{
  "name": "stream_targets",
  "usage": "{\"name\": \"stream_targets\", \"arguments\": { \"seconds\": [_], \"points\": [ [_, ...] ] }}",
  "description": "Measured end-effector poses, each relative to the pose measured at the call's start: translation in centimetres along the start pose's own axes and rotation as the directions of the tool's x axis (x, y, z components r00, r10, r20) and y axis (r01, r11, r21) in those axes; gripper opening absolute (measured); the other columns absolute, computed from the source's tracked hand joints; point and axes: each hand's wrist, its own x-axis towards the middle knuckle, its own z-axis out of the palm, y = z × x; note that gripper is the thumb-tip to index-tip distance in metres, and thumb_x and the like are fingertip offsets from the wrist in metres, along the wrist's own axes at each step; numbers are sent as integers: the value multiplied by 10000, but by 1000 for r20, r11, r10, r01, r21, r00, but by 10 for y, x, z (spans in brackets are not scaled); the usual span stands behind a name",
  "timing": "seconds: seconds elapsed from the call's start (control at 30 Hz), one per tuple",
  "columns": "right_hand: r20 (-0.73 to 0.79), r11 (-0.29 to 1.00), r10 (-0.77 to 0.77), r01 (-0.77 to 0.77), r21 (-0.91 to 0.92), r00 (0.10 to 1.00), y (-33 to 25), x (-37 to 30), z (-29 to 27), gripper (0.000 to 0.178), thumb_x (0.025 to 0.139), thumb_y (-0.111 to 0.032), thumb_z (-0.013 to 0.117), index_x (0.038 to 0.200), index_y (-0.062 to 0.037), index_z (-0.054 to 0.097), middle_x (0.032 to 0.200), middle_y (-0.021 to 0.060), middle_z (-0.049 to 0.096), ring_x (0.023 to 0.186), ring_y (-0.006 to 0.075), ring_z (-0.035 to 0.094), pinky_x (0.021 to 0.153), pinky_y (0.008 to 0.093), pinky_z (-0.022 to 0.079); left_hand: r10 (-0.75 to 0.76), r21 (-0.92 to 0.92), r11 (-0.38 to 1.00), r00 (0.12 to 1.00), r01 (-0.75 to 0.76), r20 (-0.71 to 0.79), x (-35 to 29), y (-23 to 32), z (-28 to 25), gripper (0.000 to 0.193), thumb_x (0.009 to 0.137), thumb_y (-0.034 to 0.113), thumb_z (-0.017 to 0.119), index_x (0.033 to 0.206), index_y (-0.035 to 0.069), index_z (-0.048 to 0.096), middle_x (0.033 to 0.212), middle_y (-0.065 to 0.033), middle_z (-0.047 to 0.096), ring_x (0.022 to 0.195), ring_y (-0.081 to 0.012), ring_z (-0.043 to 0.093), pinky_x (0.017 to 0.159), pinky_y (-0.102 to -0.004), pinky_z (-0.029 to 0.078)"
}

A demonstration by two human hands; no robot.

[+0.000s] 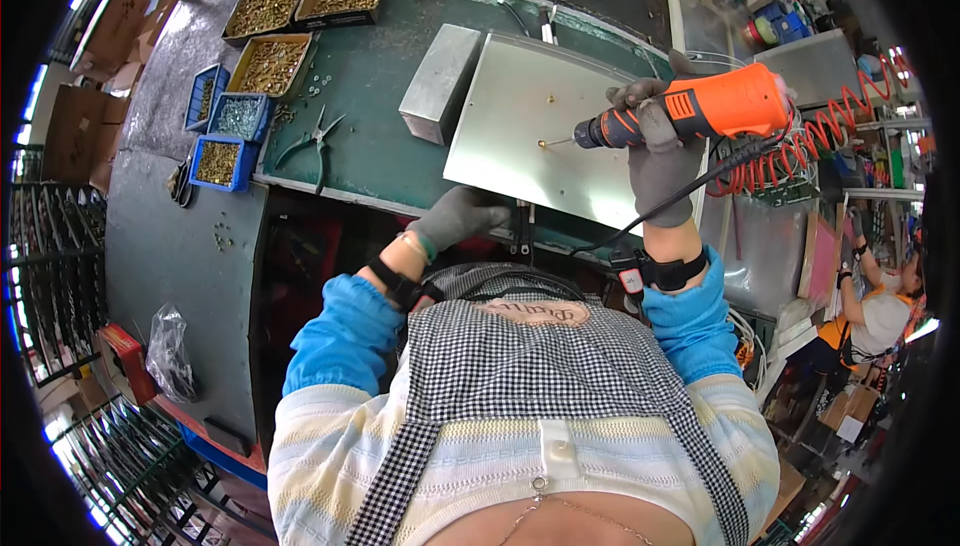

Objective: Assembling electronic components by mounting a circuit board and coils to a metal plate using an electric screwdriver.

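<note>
My right hand [660,151], in a grey glove, is wrapped round an orange and black power screwdriver [725,104]. Its thin bit points left and meets a small brass screw [543,144] on a flat silver metal panel [500,116]. Another brass screw [550,99] stands farther back on the same panel. At the panel's near left edge is my left hand [455,219], also gloved, its fingers curled together; whether they pinch anything is hidden. A rectangular metal block [440,76] stands against the panel's left side.
Green-handled pliers [318,141] lie on the green bench mat [370,136]. Blue bins [222,164] and cardboard trays [270,8] of small fasteners stand at the left. A red coiled hose [810,146] and black cable [690,191] trail from the screwdriver. Another person [880,321] works far right.
</note>
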Motion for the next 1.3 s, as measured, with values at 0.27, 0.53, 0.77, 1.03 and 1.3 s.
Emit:
{"name": "stream_targets", "arguments": {
  "seconds": [0.27,0.53,0.77,1.03,1.3],
  "points": [
    [98,991,72,-60,-118,993,-5,7,7,651,797,24,696,1373,-38,399,957,82,640,865,201,661,791,356,565,111,-31,994,991,-109,73,40,-12,24,286,881,264,722,1042,37,656,826,-61,693,702,-142,639,655,-291,535],
    [389,907,318,-157,-391,865,-6,33,32,631,725,-21,740,1279,-21,437,905,81,649,790,165,652,689,315,558,240,-10,971,970,-240,-32,39,-20,25,286,893,275,709,1049,41,657,861,-71,693,726,-164,644,701,-320,549],
    [201,917,280,-200,-345,939,-3,22,17,364,773,-68,748,1093,-71,574,939,45,628,783,177,643,663,331,564,201,226,952,978,-208,55,17,2,8,341,853,212,738,1126,23,662,1028,-74,712,901,-180,653,840,-355,531],
    [284,942,220,-127,-312,933,2,31,14,764,774,9,679,1445,19,316,938,55,624,915,179,615,898,361,499,-147,161,972,979,169,-143,-103,-4,-159,503,896,304,690,1283,2,581,1077,-97,684,918,-167,671,793,-317,561],
    [137,943,153,-103,-316,979,11,29,21,767,779,-29,689,1448,0,316,921,53,609,891,174,617,878,345,503,73,354,787,493,505,-867,-134,-4,-371,501,758,308,741,1150,4,679,1157,-183,683,1072,-318,660,931,-373,515]
  ]
}}
